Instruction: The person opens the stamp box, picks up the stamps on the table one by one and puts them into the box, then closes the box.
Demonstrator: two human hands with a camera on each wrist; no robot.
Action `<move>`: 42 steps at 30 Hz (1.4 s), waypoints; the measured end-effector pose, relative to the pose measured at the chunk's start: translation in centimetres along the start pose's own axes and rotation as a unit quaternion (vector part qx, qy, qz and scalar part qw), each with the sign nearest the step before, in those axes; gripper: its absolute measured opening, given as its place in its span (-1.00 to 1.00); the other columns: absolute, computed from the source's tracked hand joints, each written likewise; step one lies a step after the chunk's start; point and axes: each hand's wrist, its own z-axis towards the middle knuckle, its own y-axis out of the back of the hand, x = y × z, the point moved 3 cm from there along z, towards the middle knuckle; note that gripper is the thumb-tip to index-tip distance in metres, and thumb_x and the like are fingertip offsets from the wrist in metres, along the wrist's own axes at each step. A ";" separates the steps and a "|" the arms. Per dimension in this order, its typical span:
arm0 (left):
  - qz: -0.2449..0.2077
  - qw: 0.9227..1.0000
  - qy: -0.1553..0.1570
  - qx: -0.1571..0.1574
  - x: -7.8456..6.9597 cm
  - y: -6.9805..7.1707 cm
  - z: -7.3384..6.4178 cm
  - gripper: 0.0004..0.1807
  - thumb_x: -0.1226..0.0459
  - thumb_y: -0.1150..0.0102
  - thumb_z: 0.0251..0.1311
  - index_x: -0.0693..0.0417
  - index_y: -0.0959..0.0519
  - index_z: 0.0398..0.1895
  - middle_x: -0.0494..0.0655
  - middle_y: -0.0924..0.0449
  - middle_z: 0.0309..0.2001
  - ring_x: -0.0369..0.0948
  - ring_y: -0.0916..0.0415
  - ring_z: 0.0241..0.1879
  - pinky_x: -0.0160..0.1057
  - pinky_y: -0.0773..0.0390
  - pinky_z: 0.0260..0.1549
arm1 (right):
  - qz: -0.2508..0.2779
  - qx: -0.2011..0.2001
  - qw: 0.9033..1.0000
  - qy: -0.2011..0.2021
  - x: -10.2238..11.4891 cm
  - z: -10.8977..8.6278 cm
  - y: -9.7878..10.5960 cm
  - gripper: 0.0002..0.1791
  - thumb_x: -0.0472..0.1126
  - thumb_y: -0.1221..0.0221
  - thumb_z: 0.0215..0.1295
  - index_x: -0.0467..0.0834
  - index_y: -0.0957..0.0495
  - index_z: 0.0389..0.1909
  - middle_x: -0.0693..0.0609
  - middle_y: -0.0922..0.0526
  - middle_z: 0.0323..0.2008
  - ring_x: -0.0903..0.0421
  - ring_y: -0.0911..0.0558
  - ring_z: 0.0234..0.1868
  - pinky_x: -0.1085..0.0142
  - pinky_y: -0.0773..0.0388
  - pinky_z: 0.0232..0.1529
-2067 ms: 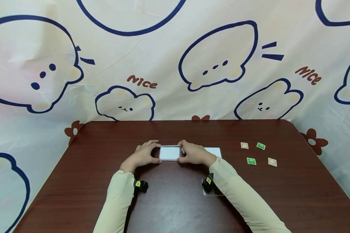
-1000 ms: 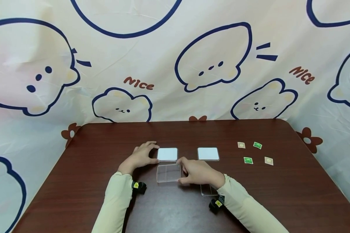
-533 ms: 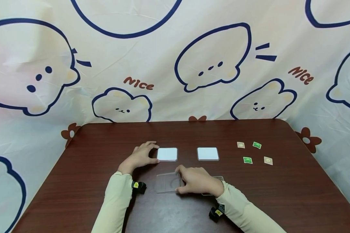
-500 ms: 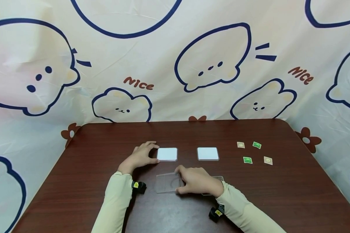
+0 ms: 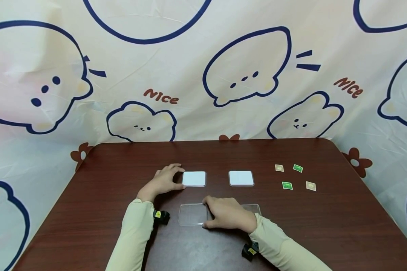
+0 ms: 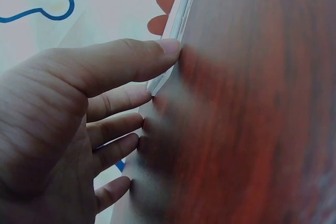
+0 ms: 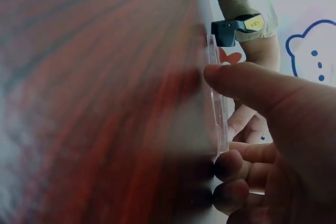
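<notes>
My left hand holds the left end of a flat white rectangular case on the table, thumb at the near corner and a finger at the far one. In the left wrist view, the thumb touches the edge of the case. Nearer to me, my right hand grips the right end of a shallow clear plastic lid between thumb and fingers. The right wrist view shows this lid edge-on, close to the tabletop. A second clear lid lies partly hidden behind my right hand.
Another white case lies right of the first. Farther right are two green square pieces and two beige ones. The brown table ends at a patterned cloth behind it.
My right hand has taken the clear lid off the left white case and brought it toward me, down to the table. My left hand stays at that case.
</notes>
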 end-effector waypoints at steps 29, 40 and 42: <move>-0.002 1.000 0.007 -0.022 -1.6 0.0 -0.3 -0.32 0.04 -0.29 0.15 0.07 -0.37 0.32 0.15 -0.27 0.38 0.12 -0.20 0.38 0.30 -0.14 0.27 | 0.114 0.020 0.992 0.054 -2.2 -1.6 2.6 -0.36 0.07 -0.23 0.27 -0.10 -0.36 0.30 0.14 -0.48 -0.21 0.34 -0.39 -0.45 0.45 -0.37 -0.42; -0.045 0.993 -0.034 -0.107 -6.8 1.3 0.7 -0.39 0.00 -0.29 0.16 -0.02 -0.45 0.27 -0.03 -0.43 0.29 -0.01 -0.41 0.26 0.23 -0.17 0.32 | 0.196 -0.036 0.979 0.036 -6.2 -3.5 5.0 -0.49 -0.03 -0.23 0.29 -0.19 -0.45 0.18 0.01 -0.55 -0.15 0.20 -0.48 -0.22 0.39 -0.47 -0.22; -0.049 0.993 -0.036 -0.104 -7.9 1.1 1.0 -0.36 -0.02 -0.31 0.14 -0.05 -0.44 0.28 -0.04 -0.42 0.30 -0.01 -0.38 0.28 0.21 -0.16 0.33 | 0.208 -0.044 0.977 0.023 -7.3 -4.1 5.4 -0.47 -0.01 -0.24 0.28 -0.17 -0.44 0.18 -0.05 -0.56 -0.08 0.17 -0.52 -0.16 0.36 -0.51 -0.19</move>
